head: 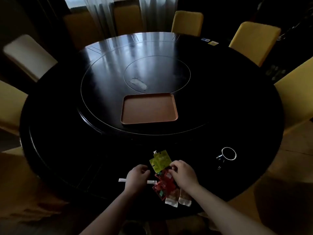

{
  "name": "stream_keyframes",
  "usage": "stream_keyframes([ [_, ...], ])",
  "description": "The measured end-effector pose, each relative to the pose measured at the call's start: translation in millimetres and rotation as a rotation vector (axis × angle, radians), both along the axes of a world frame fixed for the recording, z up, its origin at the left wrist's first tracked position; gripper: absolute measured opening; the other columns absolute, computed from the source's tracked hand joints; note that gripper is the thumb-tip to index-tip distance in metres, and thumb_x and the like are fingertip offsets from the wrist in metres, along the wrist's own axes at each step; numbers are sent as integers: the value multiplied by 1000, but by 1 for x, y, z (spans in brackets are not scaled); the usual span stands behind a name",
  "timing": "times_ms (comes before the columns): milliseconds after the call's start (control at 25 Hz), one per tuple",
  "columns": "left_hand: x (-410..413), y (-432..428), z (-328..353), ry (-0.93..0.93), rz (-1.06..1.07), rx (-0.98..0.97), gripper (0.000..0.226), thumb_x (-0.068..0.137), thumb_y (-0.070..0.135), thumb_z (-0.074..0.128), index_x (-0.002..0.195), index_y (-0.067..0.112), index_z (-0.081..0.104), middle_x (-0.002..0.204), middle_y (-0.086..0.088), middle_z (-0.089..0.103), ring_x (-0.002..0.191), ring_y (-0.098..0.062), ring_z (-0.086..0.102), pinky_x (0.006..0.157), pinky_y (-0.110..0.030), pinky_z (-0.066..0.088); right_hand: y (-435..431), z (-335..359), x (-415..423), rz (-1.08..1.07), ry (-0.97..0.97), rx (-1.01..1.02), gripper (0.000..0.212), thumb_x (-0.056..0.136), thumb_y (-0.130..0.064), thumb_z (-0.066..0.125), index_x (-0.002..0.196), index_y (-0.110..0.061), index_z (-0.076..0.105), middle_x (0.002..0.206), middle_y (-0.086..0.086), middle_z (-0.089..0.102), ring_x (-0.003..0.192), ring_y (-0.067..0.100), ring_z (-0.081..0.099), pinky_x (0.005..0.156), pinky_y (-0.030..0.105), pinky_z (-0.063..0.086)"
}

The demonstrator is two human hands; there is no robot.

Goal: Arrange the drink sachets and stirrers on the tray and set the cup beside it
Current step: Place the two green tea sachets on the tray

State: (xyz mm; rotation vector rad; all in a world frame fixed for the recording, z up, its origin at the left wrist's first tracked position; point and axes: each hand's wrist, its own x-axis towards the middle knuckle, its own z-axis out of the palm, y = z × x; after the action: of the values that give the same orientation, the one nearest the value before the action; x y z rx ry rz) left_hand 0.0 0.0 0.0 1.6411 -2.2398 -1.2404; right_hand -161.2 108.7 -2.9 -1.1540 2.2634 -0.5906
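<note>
The sachets lie in a loose pile at the lower centre of the frame, near the front edge of the dark round counter (67,150): green sachets (160,161) at the top of the pile, red sachets (165,183) below them, and two pale sachets (177,200) sticking out at the bottom. The right hand (183,174) rests on the pile, its fingers curled down on the red sachets where they meet the green ones; whether it pinches one cannot be told. The left hand (137,175) sits just left of the pile, loosely curled, over a white stirrer (122,180) that lies crosswise and shows on both sides of the hand; a grip on it cannot be told. The two hands are apart, with the pile between them. The cup (228,153) stands to the right of the pile, well apart from it, seen from above as a pale ring. The brown tray (149,109) lies bare at mid-frame on the raised inner disc. Yellow chairs (254,41) ring the counter.
</note>
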Motion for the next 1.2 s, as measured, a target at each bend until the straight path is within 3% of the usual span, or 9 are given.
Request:
stream_keyframes([
  [160, -22, -38, -11, -14, 17, 42, 31, 86, 30, 64, 112, 14, 67, 100, -4, 73, 84, -14, 68, 71, -30, 56, -43, -3, 8, 2, 130, 100, 40, 92, -38, 59, 126, -18, 56, 124, 2, 54, 116, 22, 51, 92, 34, 47],
  [280, -31, -53, -27, -114, -108, 18, 11, 82, 27, 63, 85, 18, 68, 79, 1, 70, 69, -12, 64, 63, -33, 55, -57, -12, 17, 12, 188, 244, 50, 88, -53, 57, 124, -18, 54, 124, 2, 49, 115, 22, 46, 90, 34, 46],
  [360, -32, -57, -35, -136, -150, 27, 8, 78, 25, 65, 81, 18, 68, 76, 2, 68, 68, -13, 63, 61, -32, 54, -60, -18, 23, -7, 224, 279, 53, 83, -57, 60, 119, -18, 54, 121, 1, 47, 113, 22, 46, 88, 33, 47],
  [560, -33, -60, -39, -53, -39, 146, 5, 79, 24, 67, 76, 21, 69, 70, 5, 69, 63, -10, 66, 60, -33, 59, -63, -22, 22, -45, 250, 204, 26, 90, -32, 56, 110, -16, 59, 112, 1, 54, 103, 21, 54, 77, 29, 46],
  [680, -26, -59, -31, 65, 79, 226, 11, 79, 21, 70, 69, 23, 67, 65, 4, 69, 57, -7, 66, 55, -30, 59, -57, -17, 9, -156, 174, 81, 16, 92, -24, 55, 101, -16, 66, 96, -1, 62, 90, 19, 61, 70, 28, 46],
  [800, -8, -62, -12, 204, 212, 270, 10, 80, 17, 72, 71, 20, 69, 65, -2, 71, 55, -13, 69, 52, -32, 58, -46, -12, -10, -287, 24, -72, 15, 93, -18, 58, 81, -19, 66, 71, -4, 63, 65, 14, 61, 55, 25, 45],
  [880, 4, -65, 4, 268, 272, 248, 7, 80, 17, 74, 73, 19, 71, 67, -5, 73, 57, -17, 71, 55, -38, 60, -45, -2, -17, -392, -203, -161, 19, 94, -18, 58, 77, -22, 65, 71, 1, 67, 63, 14, 65, 56, 32, 55],
  [1000, 10, -73, 28, 326, 333, 150, 9, 80, 16, 76, 73, 21, 72, 68, -6, 73, 59, -18, 70, 56, -39, 60, -64, 19, -30, -496, -540, -268, 18, 94, -10, 59, 82, -13, 72, 76, 9, 73, 68, 17, 71, 56, 27, 57],
  [1200, -13, -110, 62, 406, 365, -74, 12, 81, 16, 74, 73, 23, 71, 66, 0, 72, 58, -11, 67, 53, -24, 52, -119, 43, -60, -471, -708, -344, 14, 92, -6, 60, 86, -5, 72, 77, 14, 73, 66, 20, 71, 53, 29, 57],
])
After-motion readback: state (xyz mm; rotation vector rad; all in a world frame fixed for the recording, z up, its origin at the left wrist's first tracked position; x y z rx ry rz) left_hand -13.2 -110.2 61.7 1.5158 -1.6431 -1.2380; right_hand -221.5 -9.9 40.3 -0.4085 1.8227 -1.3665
